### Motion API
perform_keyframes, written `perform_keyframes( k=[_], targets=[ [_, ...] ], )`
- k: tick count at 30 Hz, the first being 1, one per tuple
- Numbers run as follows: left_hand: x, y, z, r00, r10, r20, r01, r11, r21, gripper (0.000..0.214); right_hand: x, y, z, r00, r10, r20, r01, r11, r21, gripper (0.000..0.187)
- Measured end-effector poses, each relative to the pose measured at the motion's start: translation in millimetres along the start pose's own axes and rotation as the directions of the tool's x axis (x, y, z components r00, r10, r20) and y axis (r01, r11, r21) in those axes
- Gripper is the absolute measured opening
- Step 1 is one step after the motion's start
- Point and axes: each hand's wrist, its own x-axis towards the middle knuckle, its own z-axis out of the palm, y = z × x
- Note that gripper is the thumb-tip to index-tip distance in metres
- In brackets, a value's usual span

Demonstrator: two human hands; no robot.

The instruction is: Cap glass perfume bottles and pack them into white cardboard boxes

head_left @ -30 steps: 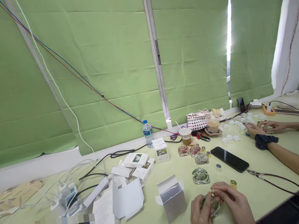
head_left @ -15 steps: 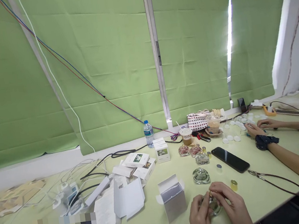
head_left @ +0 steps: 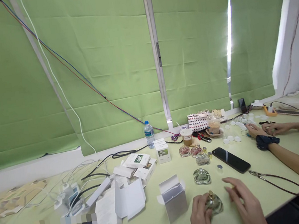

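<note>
My left hand (head_left: 200, 213) grips a clear glass perfume bottle (head_left: 215, 204) by its left side, low over the table. The bottle stands roughly upright with a gold neck (head_left: 210, 194) on top. To the right of it, my right hand (head_left: 245, 204) is apart from the bottle, fingers loosely bent and spread. Beyond the hands sits another clear perfume bottle (head_left: 201, 176), with one more clear bottle (head_left: 202, 159) behind it. An open white box (head_left: 175, 204) stands left of my left hand. A silver cap (head_left: 220, 168) lies ahead of my right hand.
Two pink bottles (head_left: 184, 151) stand near a drink cup (head_left: 187, 136). A black phone (head_left: 231, 159) and pliers (head_left: 274, 180) lie right. White boxes (head_left: 137, 160), an opened carton (head_left: 130, 199) and cables (head_left: 75, 195) fill the left. A co-worker's hands (head_left: 256, 131) handle small parts.
My right hand has come off the bottle's neck and moved right, over where a gold cap lay; that cap is now hidden. My left hand keeps hold of the bottle.
</note>
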Motion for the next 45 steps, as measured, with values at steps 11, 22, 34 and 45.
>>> perform_keyframes(
  k=[11, 22, 34, 45],
  targets=[
    [0.0, 0.6, 1.5, 1.000, -0.008, 0.001, 0.008, 1.000, 0.017, 0.044, 3.3, 34.0, 2.9, 0.923, 0.383, 0.040, -0.384, 0.910, 0.158, 0.050],
    [0.1, -1.3, 0.4, 0.999, 0.029, 0.032, -0.029, 1.000, -0.002, 0.045, -0.6, -38.2, 22.2, 0.946, 0.247, 0.211, -0.324, 0.710, 0.625, 0.034],
    [0.2, 0.1, 0.9, 0.999, 0.018, 0.030, -0.018, 1.000, 0.013, 0.047, 1.5, -38.5, 21.1, 0.994, 0.035, 0.103, -0.080, 0.874, 0.480, 0.021],
    [-0.7, -3.6, 2.7, 1.000, 0.016, 0.005, -0.016, 1.000, 0.000, 0.044, -5.4, -28.8, 21.6, 0.981, -0.177, 0.084, 0.147, 0.948, 0.281, 0.024]
  ],
)
